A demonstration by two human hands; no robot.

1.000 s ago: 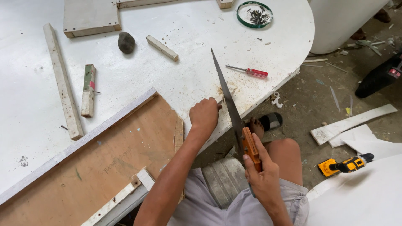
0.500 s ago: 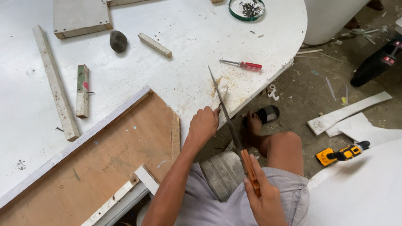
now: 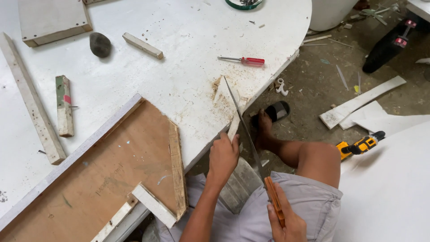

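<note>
One saw (image 3: 244,125), one screwdriver (image 3: 242,60), perhaps four sticks (image 3: 143,45).

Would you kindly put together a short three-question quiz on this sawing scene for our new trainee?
1. True or false: the right hand grips the handsaw by its wooden handle.
2. What does the left hand press against the edge of the white table? A) a red-handled screwdriver B) a narrow white wood strip C) a grey stone
3. Fill in: on the floor, beside the person's knee, lies a yellow and black ______.

Key: 1 true; 2 B; 3 cordless drill.
</note>
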